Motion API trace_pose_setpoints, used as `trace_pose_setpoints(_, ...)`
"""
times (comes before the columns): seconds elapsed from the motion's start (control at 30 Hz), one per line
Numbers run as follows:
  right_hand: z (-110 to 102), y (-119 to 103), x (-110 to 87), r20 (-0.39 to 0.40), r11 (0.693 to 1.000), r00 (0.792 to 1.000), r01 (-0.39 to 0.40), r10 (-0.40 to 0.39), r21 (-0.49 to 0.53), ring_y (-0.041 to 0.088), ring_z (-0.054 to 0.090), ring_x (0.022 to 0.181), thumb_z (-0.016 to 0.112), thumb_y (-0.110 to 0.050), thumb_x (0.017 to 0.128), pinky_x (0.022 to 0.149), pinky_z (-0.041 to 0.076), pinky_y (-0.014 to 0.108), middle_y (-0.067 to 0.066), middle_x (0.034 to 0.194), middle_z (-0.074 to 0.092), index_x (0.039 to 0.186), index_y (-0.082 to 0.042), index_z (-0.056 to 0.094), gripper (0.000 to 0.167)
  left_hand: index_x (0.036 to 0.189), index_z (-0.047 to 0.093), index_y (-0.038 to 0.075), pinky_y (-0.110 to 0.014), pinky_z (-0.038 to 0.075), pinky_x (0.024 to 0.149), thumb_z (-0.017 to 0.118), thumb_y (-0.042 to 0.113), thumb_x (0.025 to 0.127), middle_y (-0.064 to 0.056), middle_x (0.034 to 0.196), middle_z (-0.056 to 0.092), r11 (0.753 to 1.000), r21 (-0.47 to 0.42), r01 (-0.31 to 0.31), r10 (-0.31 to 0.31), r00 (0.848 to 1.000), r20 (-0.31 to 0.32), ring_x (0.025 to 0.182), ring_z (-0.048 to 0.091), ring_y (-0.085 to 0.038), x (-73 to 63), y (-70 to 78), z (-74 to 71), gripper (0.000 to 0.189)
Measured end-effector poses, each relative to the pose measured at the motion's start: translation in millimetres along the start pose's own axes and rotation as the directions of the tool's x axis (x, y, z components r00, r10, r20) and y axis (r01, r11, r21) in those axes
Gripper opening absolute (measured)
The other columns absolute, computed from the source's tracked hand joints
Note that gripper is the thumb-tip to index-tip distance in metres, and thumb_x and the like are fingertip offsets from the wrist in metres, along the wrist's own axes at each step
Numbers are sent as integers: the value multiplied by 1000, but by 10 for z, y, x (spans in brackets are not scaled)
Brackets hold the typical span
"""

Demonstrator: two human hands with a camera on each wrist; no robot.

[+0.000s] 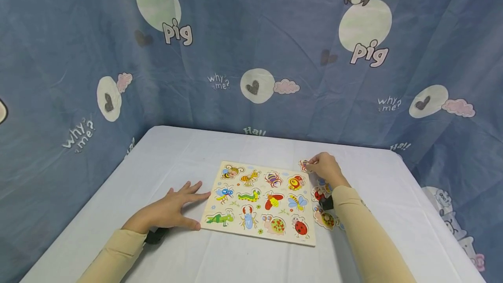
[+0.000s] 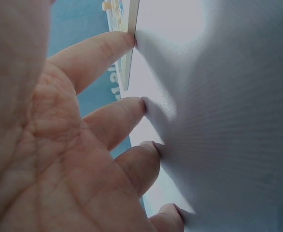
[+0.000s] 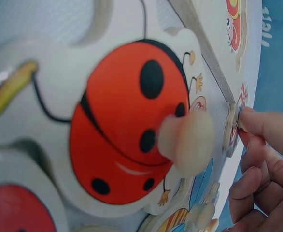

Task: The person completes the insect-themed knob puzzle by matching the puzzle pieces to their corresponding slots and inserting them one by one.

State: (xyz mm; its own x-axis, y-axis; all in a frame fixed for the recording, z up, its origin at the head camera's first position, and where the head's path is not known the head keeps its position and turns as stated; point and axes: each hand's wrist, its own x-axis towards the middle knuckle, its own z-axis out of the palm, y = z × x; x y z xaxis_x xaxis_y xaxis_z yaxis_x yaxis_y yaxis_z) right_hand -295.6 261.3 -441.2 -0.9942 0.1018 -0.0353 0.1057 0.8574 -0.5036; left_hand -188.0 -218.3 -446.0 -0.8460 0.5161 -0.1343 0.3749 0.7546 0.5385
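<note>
A flat wooden puzzle board (image 1: 237,222) printed with insects and other small creatures lies on the table. At its left edge, my left hand (image 1: 174,206) rests on the tabletop with fingers spread. In the left wrist view, a fingertip (image 2: 124,41) of this hand touches the board's side (image 2: 131,58). Beyond the board's far right corner, my right hand (image 1: 327,167) pinches a spider puzzle piece (image 1: 303,166) between thumb and fingers. The right wrist view shows that spider piece (image 3: 233,126) edge-on, beside the board's corner.
Several loose knobbed pieces lie right of the board, partly under my right forearm: a ladybug piece (image 1: 319,194), a snail piece (image 1: 325,219) and a blue-winged insect piece (image 1: 323,183). A white cloth (image 1: 173,252) covers the table. Behind hangs a blue patterned curtain (image 1: 220,34).
</note>
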Motion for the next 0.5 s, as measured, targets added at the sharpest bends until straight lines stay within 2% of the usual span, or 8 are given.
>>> trace_pose_setpoints(0.23,1,-10,21,9,1000,1000,23,-23,0,23,62,81,77,-27,100,67,50,31,13,96,74,104,-2,79,26,156,59,22,-90,7,117,94,49,76,-23,176,28,1000,-3,-3,3,1000,-7,162,15,-60,1,-7,-4,92)
trace_pose_setpoints(0.5,31,-33,26,47,1000,999,-4,5,-19,24,62,86,70,-24,104,76,51,38,14,101,74,108,-1,76,24,157,58,22,-90,6,118,94,51,77,-23,176,28,1000,-2,-1,1,1000,-4,162,15,-59,-2,-11,1,92)
